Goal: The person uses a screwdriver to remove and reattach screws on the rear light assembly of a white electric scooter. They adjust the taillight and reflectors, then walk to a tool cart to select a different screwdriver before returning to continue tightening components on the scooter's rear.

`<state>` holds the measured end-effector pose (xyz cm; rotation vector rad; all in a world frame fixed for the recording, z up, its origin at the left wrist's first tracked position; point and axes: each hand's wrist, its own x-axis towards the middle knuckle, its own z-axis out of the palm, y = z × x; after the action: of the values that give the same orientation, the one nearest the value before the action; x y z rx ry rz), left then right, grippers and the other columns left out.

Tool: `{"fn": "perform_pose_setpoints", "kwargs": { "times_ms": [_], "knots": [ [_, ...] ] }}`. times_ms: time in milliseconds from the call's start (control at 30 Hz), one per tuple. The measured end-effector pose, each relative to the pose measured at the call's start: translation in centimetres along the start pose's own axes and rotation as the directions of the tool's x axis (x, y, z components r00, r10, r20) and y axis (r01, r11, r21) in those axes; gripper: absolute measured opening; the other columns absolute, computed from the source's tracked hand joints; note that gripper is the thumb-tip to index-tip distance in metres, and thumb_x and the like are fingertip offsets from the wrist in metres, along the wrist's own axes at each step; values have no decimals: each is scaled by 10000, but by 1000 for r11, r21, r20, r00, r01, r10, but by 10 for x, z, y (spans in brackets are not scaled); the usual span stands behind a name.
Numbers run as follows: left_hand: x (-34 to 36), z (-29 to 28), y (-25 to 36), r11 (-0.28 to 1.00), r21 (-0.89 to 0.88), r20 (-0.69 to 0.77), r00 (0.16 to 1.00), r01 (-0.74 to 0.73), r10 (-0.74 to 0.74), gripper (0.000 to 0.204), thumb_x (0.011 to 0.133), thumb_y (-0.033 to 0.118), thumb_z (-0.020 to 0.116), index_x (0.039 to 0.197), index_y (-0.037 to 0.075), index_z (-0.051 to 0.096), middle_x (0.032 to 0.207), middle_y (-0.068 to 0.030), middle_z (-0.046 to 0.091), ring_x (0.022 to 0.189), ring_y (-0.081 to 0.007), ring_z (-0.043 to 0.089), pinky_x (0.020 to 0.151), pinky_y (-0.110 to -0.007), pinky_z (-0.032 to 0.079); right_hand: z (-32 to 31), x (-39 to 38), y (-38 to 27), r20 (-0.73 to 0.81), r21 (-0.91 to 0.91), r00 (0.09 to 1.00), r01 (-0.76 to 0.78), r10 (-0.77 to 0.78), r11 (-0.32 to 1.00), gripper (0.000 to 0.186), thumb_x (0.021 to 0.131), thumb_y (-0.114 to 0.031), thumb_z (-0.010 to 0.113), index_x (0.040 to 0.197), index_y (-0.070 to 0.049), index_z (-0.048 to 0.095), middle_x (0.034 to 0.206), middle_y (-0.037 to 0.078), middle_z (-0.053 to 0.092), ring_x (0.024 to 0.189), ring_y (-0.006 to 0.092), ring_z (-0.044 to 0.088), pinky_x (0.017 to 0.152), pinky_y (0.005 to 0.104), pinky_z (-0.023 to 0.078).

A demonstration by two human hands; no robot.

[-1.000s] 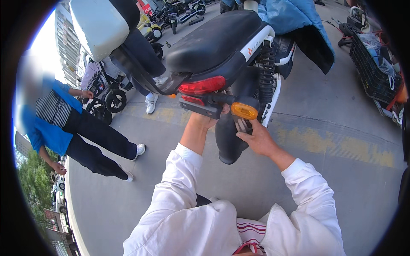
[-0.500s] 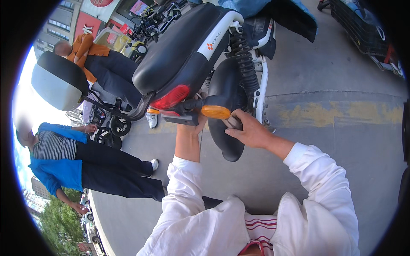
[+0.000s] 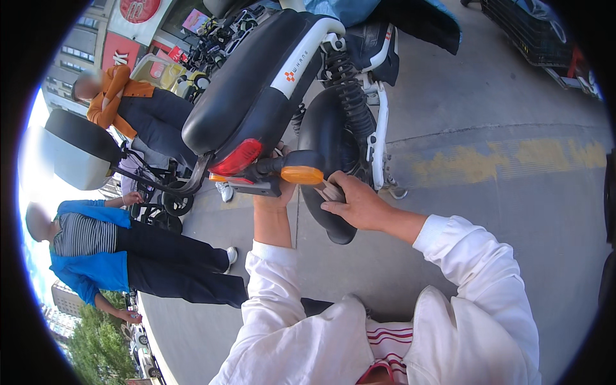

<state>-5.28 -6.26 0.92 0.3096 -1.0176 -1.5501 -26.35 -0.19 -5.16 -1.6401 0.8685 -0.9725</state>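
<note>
The rear of an electric scooter is before me, with its long black seat (image 3: 250, 83), red tail light (image 3: 239, 157) and amber turn signal (image 3: 302, 175). My left hand (image 3: 277, 200) reaches up behind the black plate bracket and the turn signal, which hide most of its fingers. My right hand (image 3: 357, 203) is closed at the black rear mudguard (image 3: 321, 138), beside the turn signal. Between its thumb and fingers is a small greyish piece (image 3: 330, 191) whose kind I cannot make out.
A black coil shock absorber (image 3: 346, 90) and a white frame bar (image 3: 378, 135) flank the wheel. A grey-and-black top box (image 3: 83, 147) juts out left on a rack. Two people stand at left, one in blue (image 3: 90, 237), one in orange (image 3: 122, 96). A black crate (image 3: 526, 29) is at upper right.
The scooter and my hands appear slightly further left in the picture as the view shifts. Both hands keep nearly the same places on the scooter.
</note>
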Motion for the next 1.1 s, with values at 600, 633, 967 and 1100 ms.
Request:
{"fn": "perform_pose_setpoints", "kwargs": {
  "times_ms": [600, 633, 967, 1100],
  "knots": [
    [4, 25, -1, 1000, 2, 16, 1000, -6, 6, 268, 888, 82, 700, 1154, 80, 676, 1096, -87, 657, 1041, -257, 618, 933, -403, 535, -15, 11, 27, 7, 349, 996, 78, -86, 934, 436, 848, -170, 742, 1216, -42, 548, 1074, 125, 582, 987, 224, 574, 928, 349, 443],
    [4, 22, 0, 1000, -2, 18, 1000, -8, 8, 264, 886, 77, 700, 1149, 79, 678, 1097, -88, 658, 1038, -258, 617, 933, -401, 535, -15, 12, 27, 3, 339, 997, 77, -83, 938, 426, 850, -160, 738, 1211, -40, 546, 1067, 122, 582, 983, 223, 575, 926, 352, 444],
    [4, 27, -1, 999, 50, 7, 1000, -6, 5, 252, 864, 117, 730, 1112, 78, 701, 1087, -90, 667, 1027, -249, 607, 930, -382, 524, -12, 8, 21, -29, 328, 998, 65, -59, 943, 348, 928, -213, 681, 1205, -38, 562, 1004, 82, 577, 897, 173, 547, 849, 310, 449],
    [5, 22, 0, 1000, -5, 55, 998, 11, -11, 252, 871, 145, 727, 1111, 72, 702, 1089, -82, 676, 1024, -243, 609, 938, -370, 516, -15, 6, 11, 44, 462, 999, -46, 29, 886, 325, 1000, -282, 599, 1219, -43, 573, 965, 40, 579, 876, 109, 525, 795, 269, 448]
  ]
}}
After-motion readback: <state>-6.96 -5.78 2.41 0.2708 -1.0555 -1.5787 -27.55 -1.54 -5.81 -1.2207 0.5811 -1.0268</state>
